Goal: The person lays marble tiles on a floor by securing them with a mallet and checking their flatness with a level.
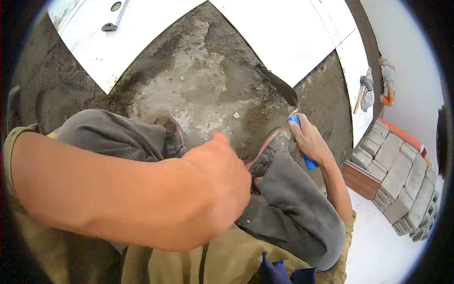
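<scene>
Person is squatting over a bare patch of grey mortar bed (203,80), with white tiles (283,33) laid around its far edges.

Right hand (309,139): fist closed around the blue handle of a trowel (283,87). The blade points away from the body, its tip at the tile edge and low over the mortar. Gripping it close beside the right shoe (272,151) looks like it gives short, controlled strokes.

Left hand (227,175): blurred, back towards the camera, in front of the knees. The fingers look loosely curled. I can't tell whether it holds anything.

Both feet are planted on the mortar, left shoe (172,137) near the middle, probably to keep weight off the laid tiles.

A stack of grey pavers (402,175) sits on the right by the wall, well apart from the work. A hammer (363,92) lies on a tile just beyond the bed, near enough to grab.

No brand, label or writing is readable anywhere.
</scene>
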`<state>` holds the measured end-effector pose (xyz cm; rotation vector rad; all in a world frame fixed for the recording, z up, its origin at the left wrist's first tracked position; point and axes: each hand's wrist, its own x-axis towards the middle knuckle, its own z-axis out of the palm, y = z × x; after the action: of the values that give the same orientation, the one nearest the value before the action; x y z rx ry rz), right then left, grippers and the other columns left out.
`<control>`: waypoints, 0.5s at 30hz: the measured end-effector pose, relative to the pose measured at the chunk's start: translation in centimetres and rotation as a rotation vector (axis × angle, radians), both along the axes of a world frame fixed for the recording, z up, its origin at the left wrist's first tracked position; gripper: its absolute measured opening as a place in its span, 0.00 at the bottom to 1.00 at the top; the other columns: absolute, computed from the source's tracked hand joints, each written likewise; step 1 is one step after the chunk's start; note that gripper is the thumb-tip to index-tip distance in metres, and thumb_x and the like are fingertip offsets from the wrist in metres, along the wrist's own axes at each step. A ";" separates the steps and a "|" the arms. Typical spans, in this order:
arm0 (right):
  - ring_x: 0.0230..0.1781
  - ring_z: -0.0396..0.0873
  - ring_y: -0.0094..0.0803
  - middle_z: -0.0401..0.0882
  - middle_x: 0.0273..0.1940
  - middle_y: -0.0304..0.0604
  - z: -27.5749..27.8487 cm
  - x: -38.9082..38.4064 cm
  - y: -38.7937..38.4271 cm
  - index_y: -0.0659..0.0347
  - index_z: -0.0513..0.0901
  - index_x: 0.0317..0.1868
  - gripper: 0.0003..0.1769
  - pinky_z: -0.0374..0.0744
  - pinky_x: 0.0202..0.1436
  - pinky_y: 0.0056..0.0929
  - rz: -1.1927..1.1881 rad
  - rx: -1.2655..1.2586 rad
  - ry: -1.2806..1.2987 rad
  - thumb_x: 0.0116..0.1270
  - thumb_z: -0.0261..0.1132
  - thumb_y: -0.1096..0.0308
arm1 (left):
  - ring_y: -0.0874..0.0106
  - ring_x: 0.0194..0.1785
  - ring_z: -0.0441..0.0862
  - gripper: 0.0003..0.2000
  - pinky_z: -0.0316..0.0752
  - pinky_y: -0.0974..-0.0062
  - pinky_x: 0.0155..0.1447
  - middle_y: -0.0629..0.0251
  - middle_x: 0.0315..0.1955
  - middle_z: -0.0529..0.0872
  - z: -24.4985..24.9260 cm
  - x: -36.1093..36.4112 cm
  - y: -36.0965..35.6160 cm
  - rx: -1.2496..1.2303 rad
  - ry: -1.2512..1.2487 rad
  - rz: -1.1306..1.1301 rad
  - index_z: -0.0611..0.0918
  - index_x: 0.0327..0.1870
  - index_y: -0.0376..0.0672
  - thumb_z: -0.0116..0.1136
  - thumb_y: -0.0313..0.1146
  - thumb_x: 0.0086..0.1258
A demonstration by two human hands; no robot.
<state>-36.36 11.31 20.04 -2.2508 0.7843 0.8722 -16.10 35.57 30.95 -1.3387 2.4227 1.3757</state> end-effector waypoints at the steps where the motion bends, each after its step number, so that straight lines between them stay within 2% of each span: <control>1: 0.41 0.78 0.69 0.78 0.40 0.72 -0.1 0.6 0.4 0.67 0.68 0.53 0.23 0.74 0.45 0.55 0.005 -0.006 -0.004 0.76 0.51 0.52 | 0.62 0.44 0.83 0.14 0.72 0.63 0.47 0.54 0.38 0.85 0.4 1.0 -0.4 -0.006 -0.004 0.005 0.83 0.39 0.34 0.63 0.33 0.53; 3: 0.24 0.75 0.30 0.73 0.28 0.45 -0.5 2.0 1.3 0.64 0.71 0.55 0.22 0.74 0.29 0.35 0.020 0.052 -0.103 0.77 0.51 0.52 | 0.62 0.44 0.84 0.13 0.72 0.63 0.47 0.53 0.38 0.85 1.4 2.7 -0.7 -0.084 0.135 -0.055 0.83 0.38 0.35 0.62 0.32 0.54; 4: 0.26 0.75 0.30 0.72 0.29 0.44 -0.8 3.9 2.1 0.64 0.71 0.53 0.22 0.75 0.31 0.35 -0.076 0.131 -0.049 0.77 0.51 0.51 | 0.62 0.44 0.84 0.13 0.72 0.63 0.47 0.53 0.38 0.85 0.8 1.7 0.0 -0.090 0.135 -0.049 0.83 0.38 0.35 0.62 0.32 0.54; 6: 0.25 0.75 0.30 0.72 0.28 0.44 -5.0 4.0 -0.3 0.64 0.71 0.52 0.22 0.75 0.30 0.34 -0.008 0.094 -0.091 0.77 0.51 0.51 | 0.60 0.44 0.84 0.12 0.73 0.62 0.49 0.52 0.38 0.85 -1.2 -1.0 1.7 -0.238 0.181 0.125 0.84 0.37 0.34 0.62 0.33 0.55; 7: 0.23 0.75 0.29 0.72 0.28 0.43 -6.3 3.7 -1.1 0.63 0.70 0.51 0.21 0.75 0.28 0.33 0.041 0.061 -0.134 0.77 0.51 0.51 | 0.60 0.44 0.84 0.12 0.73 0.62 0.49 0.52 0.38 0.85 -1.1 -1.0 1.5 -0.235 0.176 0.127 0.84 0.37 0.34 0.62 0.33 0.55; 9: 0.22 0.74 0.28 0.72 0.28 0.43 -5.1 3.6 -0.5 0.63 0.70 0.49 0.21 0.74 0.27 0.33 0.009 0.067 -0.110 0.77 0.51 0.51 | 0.58 0.43 0.84 0.14 0.74 0.60 0.49 0.51 0.36 0.85 -0.9 -0.5 0.9 -0.076 0.103 -0.014 0.85 0.38 0.33 0.61 0.34 0.56; 10: 0.24 0.77 0.37 0.75 0.29 0.50 -4.3 3.4 0.0 0.66 0.70 0.51 0.23 0.75 0.31 0.39 -0.034 0.069 -0.087 0.77 0.51 0.50 | 0.58 0.43 0.84 0.14 0.74 0.60 0.49 0.51 0.36 0.85 -1.1 -0.3 1.7 -0.069 0.102 -0.005 0.85 0.38 0.33 0.61 0.34 0.56; 11: 0.26 0.79 0.46 0.77 0.29 0.56 -3.2 3.4 0.6 0.69 0.70 0.52 0.25 0.76 0.35 0.44 -0.081 0.068 -0.066 0.76 0.51 0.50 | 0.57 0.42 0.84 0.14 0.75 0.59 0.48 0.51 0.36 0.85 -1.3 0.0 2.9 -0.203 0.077 0.065 0.85 0.38 0.32 0.60 0.34 0.56; 12: 0.26 0.80 0.43 0.78 0.30 0.55 -0.5 5.4 2.4 0.69 0.69 0.55 0.26 0.76 0.33 0.43 -0.178 0.090 0.092 0.76 0.51 0.51 | 0.57 0.42 0.85 0.15 0.75 0.59 0.48 0.51 0.35 0.85 -1.4 0.2 3.7 -0.343 0.043 0.137 0.85 0.39 0.32 0.60 0.35 0.57; 13: 0.26 0.80 0.43 0.78 0.30 0.55 -0.8 6.1 3.3 0.69 0.69 0.55 0.26 0.76 0.33 0.43 -0.171 0.089 0.088 0.76 0.51 0.51 | 0.57 0.42 0.85 0.15 0.75 0.59 0.48 0.51 0.35 0.85 -1.4 0.1 3.8 -0.344 0.038 0.143 0.85 0.39 0.32 0.60 0.35 0.57; 15: 0.25 0.79 0.41 0.77 0.29 0.52 -1.9 6.9 4.5 0.69 0.69 0.55 0.25 0.76 0.32 0.42 -0.062 0.178 -0.082 0.75 0.51 0.52 | 0.57 0.41 0.84 0.15 0.75 0.60 0.47 0.50 0.35 0.86 -1.4 -0.6 3.7 -0.342 0.085 0.094 0.85 0.39 0.32 0.59 0.34 0.58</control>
<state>-29.44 15.79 18.13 -2.0813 0.7069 0.7837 -16.73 39.24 29.51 -1.5077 2.7831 1.0901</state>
